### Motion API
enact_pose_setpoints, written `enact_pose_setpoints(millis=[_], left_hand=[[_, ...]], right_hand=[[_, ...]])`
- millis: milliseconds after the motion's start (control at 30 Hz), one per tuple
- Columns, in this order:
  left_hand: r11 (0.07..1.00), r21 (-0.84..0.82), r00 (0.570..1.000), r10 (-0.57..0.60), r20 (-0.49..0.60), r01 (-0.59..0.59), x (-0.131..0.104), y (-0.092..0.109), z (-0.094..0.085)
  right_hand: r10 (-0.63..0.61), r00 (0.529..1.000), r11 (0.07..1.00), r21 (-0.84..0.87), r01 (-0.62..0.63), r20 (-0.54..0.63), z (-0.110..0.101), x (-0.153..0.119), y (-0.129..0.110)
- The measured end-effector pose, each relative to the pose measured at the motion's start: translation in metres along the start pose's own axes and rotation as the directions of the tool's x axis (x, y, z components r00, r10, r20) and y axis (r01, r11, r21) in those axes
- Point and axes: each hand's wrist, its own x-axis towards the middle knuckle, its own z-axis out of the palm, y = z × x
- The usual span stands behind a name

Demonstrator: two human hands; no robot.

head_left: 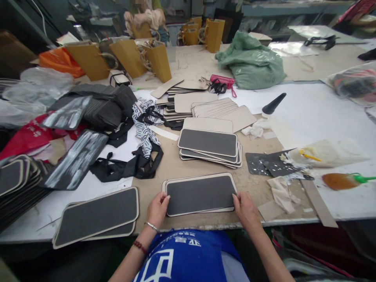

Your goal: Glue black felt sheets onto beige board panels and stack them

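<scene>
A dark grey rectangular panel (201,194) with rounded corners and a beige border lies in front of me, over at least one similar beige-edged piece. My left hand (158,207) pinches its left edge between thumb and fingers. At the right edge, the thumb and fingers of my right hand (245,205) close on the same panel. Just beyond it sits a stack of like panels (208,143). To the left, two more overlapping panels (98,217) rest near the table's front edge. Farther back are piles of plain beige boards (216,107).
White-smeared dark boards (78,160) and black straps (126,166) lie left. Glue-spotted black sheets (273,162), a brown bottle (340,181) and crumpled cloth (282,192) lie right. Tan bags (158,60) and a green plastic bag (249,60) stand behind; another person (145,19) works there.
</scene>
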Motion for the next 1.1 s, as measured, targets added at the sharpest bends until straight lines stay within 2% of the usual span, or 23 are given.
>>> enact_pose_setpoints(millis=[133,233,333,433,700,1100], left_hand=[[0.996,0.081,0.999,0.049,-0.018,-0.047,-0.007,0.011,-0.007],[0.998,0.025,0.998,0.055,0.01,-0.055,-0.007,0.014,-0.01],[0.999,0.006,0.998,0.048,0.032,-0.049,-0.001,0.012,-0.008],[0.996,0.085,0.999,0.041,-0.002,-0.04,0.005,0.01,-0.003],[0.984,0.178,0.997,0.035,-0.074,-0.022,0.007,0.013,0.004],[0.958,0.28,0.996,0.071,-0.053,-0.053,0.008,0.009,0.008]], right_hand=[[0.069,0.998,0.996,0.05,-0.069,-0.005,0.003,0.0,0.005],[0.106,0.994,0.993,0.056,-0.107,0.013,0.003,0.0,0.006],[0.162,0.987,0.984,0.07,-0.163,0.014,0.005,-0.001,0.007],[0.196,0.981,0.979,0.063,-0.195,-0.001,0.008,0.0,0.007],[0.065,0.994,0.994,0.09,-0.057,-0.091,0.013,0.002,0.006],[0.086,0.99,0.991,0.112,-0.073,-0.114,0.02,0.0,0.008]])
